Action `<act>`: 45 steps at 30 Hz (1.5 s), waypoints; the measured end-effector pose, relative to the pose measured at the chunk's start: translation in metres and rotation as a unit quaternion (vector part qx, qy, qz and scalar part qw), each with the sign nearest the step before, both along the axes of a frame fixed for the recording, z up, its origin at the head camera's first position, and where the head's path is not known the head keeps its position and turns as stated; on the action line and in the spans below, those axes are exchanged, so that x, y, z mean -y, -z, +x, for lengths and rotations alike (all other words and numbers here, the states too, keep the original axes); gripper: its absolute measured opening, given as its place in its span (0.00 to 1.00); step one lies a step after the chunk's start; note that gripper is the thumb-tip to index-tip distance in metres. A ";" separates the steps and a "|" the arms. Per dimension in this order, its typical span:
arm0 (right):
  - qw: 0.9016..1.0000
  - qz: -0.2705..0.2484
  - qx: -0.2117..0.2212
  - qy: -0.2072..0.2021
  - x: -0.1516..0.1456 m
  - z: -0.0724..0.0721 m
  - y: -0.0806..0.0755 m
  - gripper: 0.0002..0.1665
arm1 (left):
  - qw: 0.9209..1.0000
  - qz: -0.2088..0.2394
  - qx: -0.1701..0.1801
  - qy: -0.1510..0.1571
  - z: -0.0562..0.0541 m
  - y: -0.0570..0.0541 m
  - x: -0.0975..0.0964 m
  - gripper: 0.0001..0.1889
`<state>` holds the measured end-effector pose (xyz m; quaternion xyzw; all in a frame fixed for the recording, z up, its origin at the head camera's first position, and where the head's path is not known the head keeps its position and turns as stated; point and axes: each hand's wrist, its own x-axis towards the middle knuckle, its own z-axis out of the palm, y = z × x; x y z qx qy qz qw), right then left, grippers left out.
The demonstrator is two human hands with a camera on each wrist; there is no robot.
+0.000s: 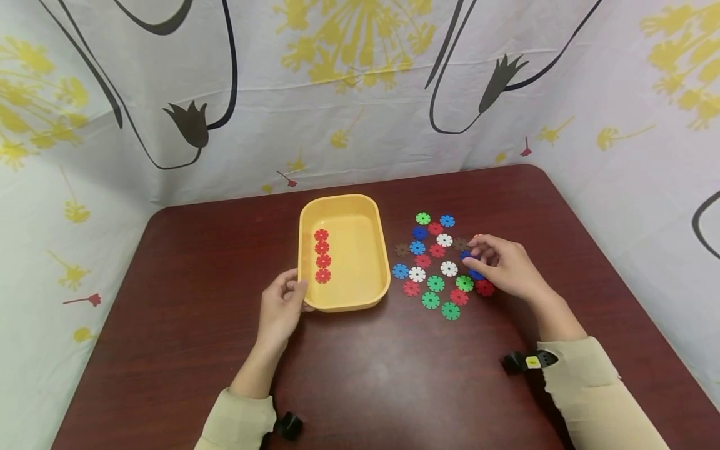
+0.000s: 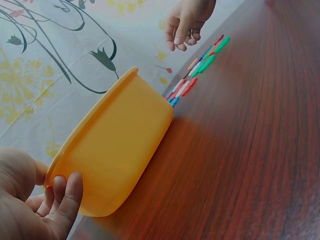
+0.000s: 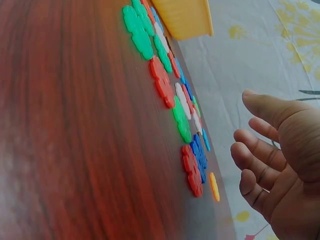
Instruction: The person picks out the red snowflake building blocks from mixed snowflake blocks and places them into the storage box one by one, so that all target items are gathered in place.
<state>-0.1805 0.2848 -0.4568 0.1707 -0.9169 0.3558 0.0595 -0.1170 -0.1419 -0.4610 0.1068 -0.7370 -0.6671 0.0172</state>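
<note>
My left hand point(image 1: 280, 310) grips the rim of a yellow plastic tray point(image 1: 355, 256) at its near left corner, thumb over the edge and fingers outside and below. Several red notched discs point(image 1: 323, 261) lie in a column along the tray's left side. My right hand point(image 1: 510, 269) hovers over the right side of a spread of flat notched discs, its fingers loosely bent. In the right wrist view nothing shows between the thumb and fingers. Blue discs point(image 3: 198, 159) and a red disc point(image 3: 192, 171) lie nearest below it; an orange disc point(image 3: 214, 186) is close by.
The loose discs lie right of the tray: green point(image 1: 450, 311), white point(image 1: 449, 269), brown point(image 1: 402, 250), light blue point(image 1: 400, 270) and more red point(image 1: 411, 288). They rest on a dark red-brown wooden table point(image 1: 360, 381). A patterned cloth point(image 1: 371, 144) hangs behind the table.
</note>
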 end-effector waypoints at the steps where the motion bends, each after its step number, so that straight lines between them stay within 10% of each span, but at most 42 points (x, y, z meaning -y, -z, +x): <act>1: 1.000 0.000 -0.001 0.000 -0.001 0.000 0.000 0.18 | 1.000 0.002 0.000 0.000 0.000 0.000 0.000 0.20; 45: 0.991 0.082 0.104 -0.019 -0.045 0.013 0.007 0.22 | 1.000 0.008 -0.006 0.002 0.000 0.000 -0.001 0.19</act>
